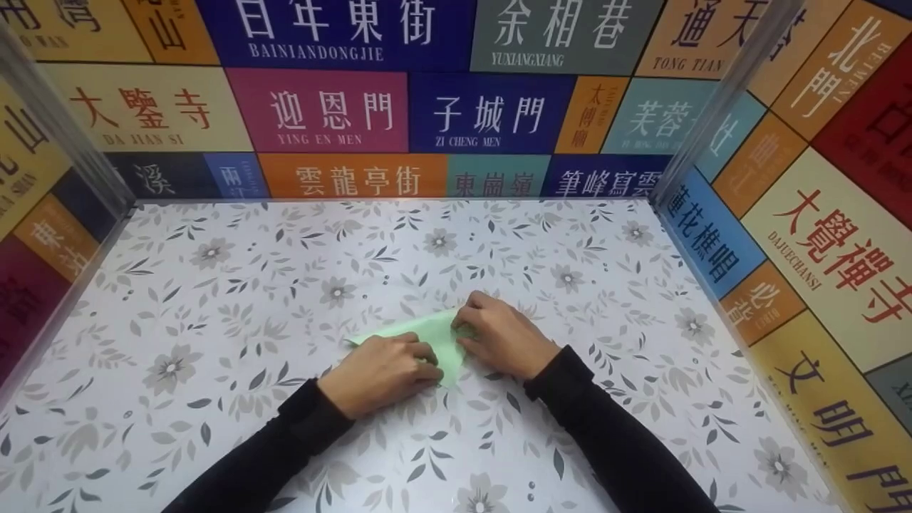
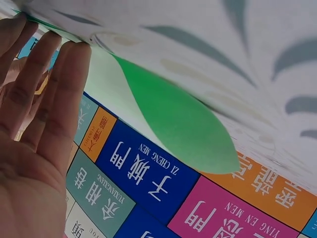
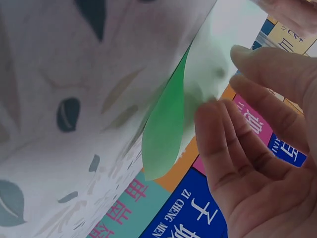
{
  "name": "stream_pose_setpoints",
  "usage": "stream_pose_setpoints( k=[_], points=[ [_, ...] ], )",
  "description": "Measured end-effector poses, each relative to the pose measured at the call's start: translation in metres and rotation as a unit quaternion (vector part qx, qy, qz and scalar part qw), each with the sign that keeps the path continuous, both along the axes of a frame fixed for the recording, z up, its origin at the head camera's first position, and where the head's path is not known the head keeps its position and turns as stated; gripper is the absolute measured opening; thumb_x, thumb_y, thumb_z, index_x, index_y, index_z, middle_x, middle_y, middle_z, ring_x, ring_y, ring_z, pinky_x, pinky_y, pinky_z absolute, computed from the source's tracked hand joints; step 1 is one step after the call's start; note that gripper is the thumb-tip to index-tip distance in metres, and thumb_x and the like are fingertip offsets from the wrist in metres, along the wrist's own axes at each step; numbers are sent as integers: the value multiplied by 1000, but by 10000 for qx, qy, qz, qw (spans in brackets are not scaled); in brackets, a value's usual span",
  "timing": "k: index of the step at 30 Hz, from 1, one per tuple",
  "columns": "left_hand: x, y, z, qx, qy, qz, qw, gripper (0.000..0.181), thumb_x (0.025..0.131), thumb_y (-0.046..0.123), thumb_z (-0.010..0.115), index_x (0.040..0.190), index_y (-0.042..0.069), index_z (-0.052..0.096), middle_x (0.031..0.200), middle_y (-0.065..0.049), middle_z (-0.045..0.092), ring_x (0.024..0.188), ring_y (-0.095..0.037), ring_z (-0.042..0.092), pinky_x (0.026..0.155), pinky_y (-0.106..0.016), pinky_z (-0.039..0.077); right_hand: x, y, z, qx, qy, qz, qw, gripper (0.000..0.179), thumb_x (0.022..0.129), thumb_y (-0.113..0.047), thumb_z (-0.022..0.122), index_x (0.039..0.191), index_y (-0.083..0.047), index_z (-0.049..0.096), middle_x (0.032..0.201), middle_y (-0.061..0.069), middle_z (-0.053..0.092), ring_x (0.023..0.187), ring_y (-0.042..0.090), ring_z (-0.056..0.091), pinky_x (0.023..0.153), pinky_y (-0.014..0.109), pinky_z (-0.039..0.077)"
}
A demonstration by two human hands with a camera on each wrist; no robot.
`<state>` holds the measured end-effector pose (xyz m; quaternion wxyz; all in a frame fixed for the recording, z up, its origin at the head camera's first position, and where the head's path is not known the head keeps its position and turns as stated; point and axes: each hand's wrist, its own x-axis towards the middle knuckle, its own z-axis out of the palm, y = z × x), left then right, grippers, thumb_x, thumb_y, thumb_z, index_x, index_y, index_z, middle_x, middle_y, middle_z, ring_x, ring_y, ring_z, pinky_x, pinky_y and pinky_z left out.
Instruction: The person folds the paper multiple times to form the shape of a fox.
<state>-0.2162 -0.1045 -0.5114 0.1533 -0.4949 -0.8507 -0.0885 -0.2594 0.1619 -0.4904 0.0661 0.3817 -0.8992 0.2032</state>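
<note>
A sheet of light green paper (image 1: 438,335) lies on the floral-patterned surface, folded over with a rounded, lifted bend. In the left wrist view, the bend (image 2: 173,124) curves up to a pointed end. My left hand (image 1: 385,370) rests on the near left part of the paper, fingertips pressing down along it with the fingers fairly straight. At the paper's right end is my right hand (image 1: 502,335); its fingertips touch the sheet. Seen in the right wrist view, the right fingers (image 3: 218,134) are slightly bent and spread against the paper's pale face.
The floral surface (image 1: 285,249) spreads around both hands. Upright panels with coloured blocks of lettering (image 1: 320,110) stand along the back and both sides. Clear corner strips (image 1: 712,107) join the panels.
</note>
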Motion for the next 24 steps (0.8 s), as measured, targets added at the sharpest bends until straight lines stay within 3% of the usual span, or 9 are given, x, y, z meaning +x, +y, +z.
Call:
stream_pose_setpoints(
  k=[7, 13, 18, 24],
  points=[
    [-3, -2, 0, 261, -296, 155, 9991, 6, 104, 22, 86, 105, 25, 91, 108, 7, 87, 95, -15, 80, 84, -30, 68, -1, -3, -3, -46, -171, 176, 9997, 6, 98, -6, 87, 104, -7, 86, 101, 7, 76, 89, 23, 76, 80, 38, 68],
    [-2, -3, 1, 317, -356, 391, 9981, 16, 98, 7, 88, 104, 22, 90, 107, 3, 86, 95, -17, 81, 84, -31, 70, -3, -4, -1, -135, -229, 112, 9996, 6, 99, -5, 87, 105, -6, 87, 102, 9, 76, 90, 25, 76, 82, 39, 68],
    [0, -1, 0, 381, -372, 540, 9971, 9, 101, 13, 89, 105, 21, 91, 107, 1, 86, 96, -17, 80, 81, -31, 70, -4, -8, 5, -190, -223, 45, 9996, 7, 101, -8, 87, 107, -5, 87, 102, 9, 77, 93, 26, 76, 85, 40, 68],
    [1, -1, -1, 460, -536, 622, 9956, 14, 99, 12, 90, 106, 24, 94, 108, 1, 83, 94, -18, 75, 75, -32, 68, -10, -14, 12, -265, -330, -107, 9990, 12, 104, -10, 86, 114, -4, 88, 106, 10, 79, 95, 25, 78, 85, 39, 69]
  ],
)
